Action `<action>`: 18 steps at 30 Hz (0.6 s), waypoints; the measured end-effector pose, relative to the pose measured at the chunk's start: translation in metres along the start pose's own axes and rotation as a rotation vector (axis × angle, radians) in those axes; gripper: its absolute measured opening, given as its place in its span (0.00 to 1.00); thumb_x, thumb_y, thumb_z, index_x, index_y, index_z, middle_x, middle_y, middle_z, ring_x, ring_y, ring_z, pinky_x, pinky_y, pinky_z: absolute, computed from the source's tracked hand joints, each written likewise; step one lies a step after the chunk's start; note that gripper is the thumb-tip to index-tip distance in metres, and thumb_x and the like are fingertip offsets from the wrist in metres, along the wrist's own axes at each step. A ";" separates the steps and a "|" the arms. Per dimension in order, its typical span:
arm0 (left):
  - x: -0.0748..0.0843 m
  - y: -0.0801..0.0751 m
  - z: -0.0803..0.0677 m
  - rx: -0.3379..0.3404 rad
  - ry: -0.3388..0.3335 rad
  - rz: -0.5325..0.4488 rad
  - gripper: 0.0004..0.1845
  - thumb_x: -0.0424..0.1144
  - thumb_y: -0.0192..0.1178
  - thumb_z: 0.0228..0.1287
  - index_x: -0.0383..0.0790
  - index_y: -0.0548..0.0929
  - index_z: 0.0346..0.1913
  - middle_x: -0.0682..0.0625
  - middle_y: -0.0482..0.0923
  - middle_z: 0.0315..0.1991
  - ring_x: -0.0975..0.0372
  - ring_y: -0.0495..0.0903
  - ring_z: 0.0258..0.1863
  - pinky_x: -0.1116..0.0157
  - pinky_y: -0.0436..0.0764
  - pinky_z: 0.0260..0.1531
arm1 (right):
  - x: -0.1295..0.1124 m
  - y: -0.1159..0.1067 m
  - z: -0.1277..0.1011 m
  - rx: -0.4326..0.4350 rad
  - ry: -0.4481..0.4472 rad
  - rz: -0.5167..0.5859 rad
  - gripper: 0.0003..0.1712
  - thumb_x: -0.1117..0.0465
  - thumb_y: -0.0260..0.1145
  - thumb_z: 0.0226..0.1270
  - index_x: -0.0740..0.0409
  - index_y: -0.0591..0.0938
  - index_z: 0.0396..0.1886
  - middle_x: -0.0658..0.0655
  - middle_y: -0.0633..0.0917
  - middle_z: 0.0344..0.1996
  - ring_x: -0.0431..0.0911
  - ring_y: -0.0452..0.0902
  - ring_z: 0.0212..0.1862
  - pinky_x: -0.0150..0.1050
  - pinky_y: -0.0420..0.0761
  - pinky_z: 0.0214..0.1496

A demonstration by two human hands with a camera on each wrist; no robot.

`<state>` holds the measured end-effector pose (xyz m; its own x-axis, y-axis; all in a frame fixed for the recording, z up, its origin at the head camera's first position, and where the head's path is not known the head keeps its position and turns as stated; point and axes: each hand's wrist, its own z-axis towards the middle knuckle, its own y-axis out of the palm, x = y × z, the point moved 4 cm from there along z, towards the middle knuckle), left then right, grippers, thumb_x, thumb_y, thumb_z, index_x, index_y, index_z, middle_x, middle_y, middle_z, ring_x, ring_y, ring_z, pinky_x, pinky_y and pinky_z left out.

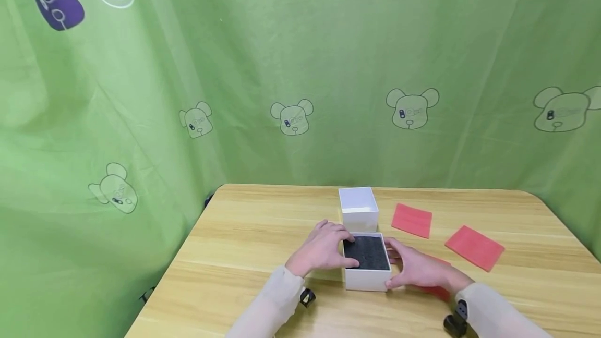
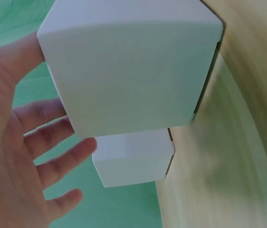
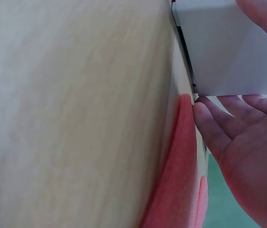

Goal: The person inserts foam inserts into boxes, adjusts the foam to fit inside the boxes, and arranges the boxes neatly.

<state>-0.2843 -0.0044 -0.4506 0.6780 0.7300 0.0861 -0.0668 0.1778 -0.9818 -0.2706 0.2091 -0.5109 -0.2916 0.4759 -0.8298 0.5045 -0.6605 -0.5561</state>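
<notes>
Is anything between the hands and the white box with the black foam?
Nothing visible. The left hand and right hand lie against opposite sides of the white box; the red sheets lie off to the right.

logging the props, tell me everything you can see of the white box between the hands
The white box is square, open-topped, apparently card, with a dark foam pad filling it. It sits upright on the wooden table, just in front of a second, empty white box. The left hand and right hand touch its sides.
</notes>
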 end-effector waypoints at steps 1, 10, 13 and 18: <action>0.000 0.000 0.000 -0.009 -0.004 0.001 0.28 0.66 0.64 0.50 0.54 0.82 0.50 0.61 0.78 0.52 0.62 0.72 0.56 0.55 0.56 0.67 | 0.000 0.000 0.000 0.002 -0.003 0.000 0.60 0.52 0.78 0.45 0.67 0.52 0.70 0.68 0.67 0.63 0.60 0.65 0.63 0.56 0.65 0.63; 0.003 -0.003 0.000 -0.041 -0.019 0.001 0.26 0.65 0.64 0.50 0.55 0.83 0.50 0.61 0.77 0.51 0.62 0.72 0.55 0.55 0.56 0.66 | 0.002 0.000 0.000 0.000 -0.022 0.015 0.59 0.53 0.78 0.45 0.68 0.52 0.70 0.68 0.67 0.63 0.60 0.66 0.62 0.55 0.66 0.63; 0.003 -0.003 0.000 -0.046 -0.024 0.000 0.27 0.65 0.64 0.50 0.55 0.82 0.50 0.62 0.77 0.51 0.63 0.72 0.55 0.54 0.56 0.67 | 0.002 0.000 0.000 -0.001 -0.025 0.010 0.59 0.53 0.78 0.45 0.68 0.52 0.70 0.68 0.67 0.63 0.60 0.66 0.62 0.55 0.66 0.63; 0.004 -0.003 0.002 -0.073 -0.047 0.009 0.28 0.65 0.65 0.49 0.55 0.82 0.51 0.63 0.77 0.50 0.63 0.72 0.54 0.54 0.56 0.67 | 0.002 0.000 -0.001 0.000 -0.022 -0.001 0.59 0.53 0.78 0.46 0.68 0.52 0.70 0.68 0.67 0.63 0.60 0.66 0.62 0.54 0.66 0.63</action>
<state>-0.2825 -0.0007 -0.4473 0.6421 0.7621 0.0837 -0.0179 0.1240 -0.9921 -0.2709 0.2109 -0.5127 -0.3102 0.4634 -0.8301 0.5041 -0.6602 -0.5569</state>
